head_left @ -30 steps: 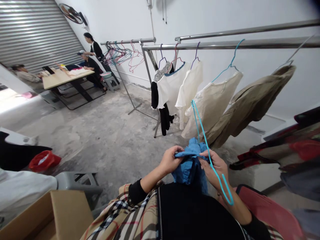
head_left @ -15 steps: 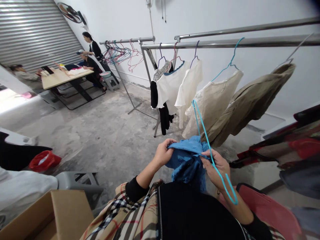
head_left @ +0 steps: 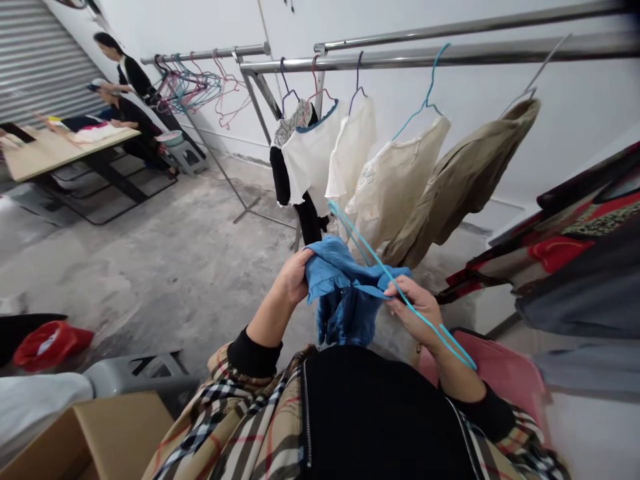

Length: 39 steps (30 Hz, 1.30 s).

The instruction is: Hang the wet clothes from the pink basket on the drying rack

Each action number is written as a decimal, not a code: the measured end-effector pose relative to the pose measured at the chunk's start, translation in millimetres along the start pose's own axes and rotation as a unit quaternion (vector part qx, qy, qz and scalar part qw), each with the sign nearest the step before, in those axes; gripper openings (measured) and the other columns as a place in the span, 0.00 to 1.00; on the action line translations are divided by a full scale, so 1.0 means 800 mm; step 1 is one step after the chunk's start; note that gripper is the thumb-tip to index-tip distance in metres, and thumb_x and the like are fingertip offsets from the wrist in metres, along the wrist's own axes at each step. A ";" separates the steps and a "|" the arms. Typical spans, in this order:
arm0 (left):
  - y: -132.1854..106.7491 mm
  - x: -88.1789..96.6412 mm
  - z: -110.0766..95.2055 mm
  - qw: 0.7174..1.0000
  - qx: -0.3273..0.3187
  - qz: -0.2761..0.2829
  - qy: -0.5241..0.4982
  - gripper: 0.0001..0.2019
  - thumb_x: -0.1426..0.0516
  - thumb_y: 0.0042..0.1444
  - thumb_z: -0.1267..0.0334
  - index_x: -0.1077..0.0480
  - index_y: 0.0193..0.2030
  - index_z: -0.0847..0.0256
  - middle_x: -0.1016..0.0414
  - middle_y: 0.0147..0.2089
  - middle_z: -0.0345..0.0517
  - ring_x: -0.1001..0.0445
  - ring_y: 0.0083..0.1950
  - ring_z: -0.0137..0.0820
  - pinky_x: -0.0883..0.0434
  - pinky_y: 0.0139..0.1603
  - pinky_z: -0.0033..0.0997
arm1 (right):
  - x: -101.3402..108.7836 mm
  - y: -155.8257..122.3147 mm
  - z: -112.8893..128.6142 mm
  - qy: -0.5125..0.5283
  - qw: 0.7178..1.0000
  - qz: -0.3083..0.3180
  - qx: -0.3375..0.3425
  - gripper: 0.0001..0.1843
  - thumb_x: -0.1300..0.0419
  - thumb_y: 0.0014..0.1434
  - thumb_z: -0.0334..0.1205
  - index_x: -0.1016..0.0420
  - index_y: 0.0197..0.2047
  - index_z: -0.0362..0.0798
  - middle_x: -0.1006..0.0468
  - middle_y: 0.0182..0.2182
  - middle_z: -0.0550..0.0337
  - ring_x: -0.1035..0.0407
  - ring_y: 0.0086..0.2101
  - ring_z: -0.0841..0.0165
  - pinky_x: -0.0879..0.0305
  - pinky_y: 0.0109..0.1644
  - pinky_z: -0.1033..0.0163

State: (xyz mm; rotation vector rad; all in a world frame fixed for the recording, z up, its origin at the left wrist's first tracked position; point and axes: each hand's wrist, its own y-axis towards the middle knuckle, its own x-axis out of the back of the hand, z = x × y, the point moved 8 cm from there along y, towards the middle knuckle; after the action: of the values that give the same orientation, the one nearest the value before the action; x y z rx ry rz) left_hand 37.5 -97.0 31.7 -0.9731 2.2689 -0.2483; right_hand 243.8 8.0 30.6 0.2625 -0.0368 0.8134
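Note:
A crumpled blue garment with a ruffled edge hangs between my two hands in front of my body. My left hand is closed on its left side, thumb over the cloth. At the other side, the fingers of my right hand pinch the edge of the same cloth. A light-blue hanger lies across my right hand, its hook end over the wrist and its far end pointing toward the rack. Whether my right fingers also grip the hanger, I cannot tell.
Ahead, a metal rack carries white tops and a khaki garment on hangers. More clothes hang at right, above a pink stool. A cardboard box and grey stool stand at left. Two people work by a table.
The blue garment is spread wider between my hands, and its ruffled edge shows more. The hanger has tilted flatter, its far end swinging left. The view has shifted right.

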 end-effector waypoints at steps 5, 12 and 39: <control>-0.004 -0.004 0.006 1.000 0.015 -0.010 -0.006 0.08 0.42 0.51 0.64 0.26 0.35 0.68 0.21 0.30 0.47 0.22 0.34 0.33 0.24 0.40 0.31 | -0.009 -0.020 -0.027 0.122 0.980 0.080 -0.136 0.19 0.44 0.60 0.57 0.34 0.36 0.49 0.26 0.26 0.64 0.42 0.14 0.78 0.47 0.18 0.69; -0.023 -0.034 0.024 0.998 -0.024 0.047 0.043 0.08 0.39 0.46 0.63 0.28 0.34 0.63 0.23 0.29 0.42 0.25 0.31 0.30 0.27 0.37 0.30 | -0.013 0.006 -0.039 0.040 0.995 -0.021 -0.086 0.19 0.39 0.56 0.56 0.38 0.34 0.50 0.20 0.36 0.55 0.28 0.26 0.71 0.31 0.32 0.64; -0.041 -0.036 0.060 0.986 0.033 0.112 0.119 0.09 0.38 0.41 0.61 0.32 0.27 0.63 0.33 0.22 0.35 0.38 0.22 0.22 0.42 0.24 0.23 | -0.013 0.023 -0.043 -0.114 0.990 0.051 -0.059 0.19 0.41 0.57 0.56 0.21 0.34 0.49 0.20 0.29 0.58 0.28 0.31 0.64 0.32 0.36 0.63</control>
State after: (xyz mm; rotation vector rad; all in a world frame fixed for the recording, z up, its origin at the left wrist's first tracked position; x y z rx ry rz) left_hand 101.4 -96.2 21.5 -0.6753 2.5458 -0.3538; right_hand 220.7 21.2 0.0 0.2417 -0.3155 0.8759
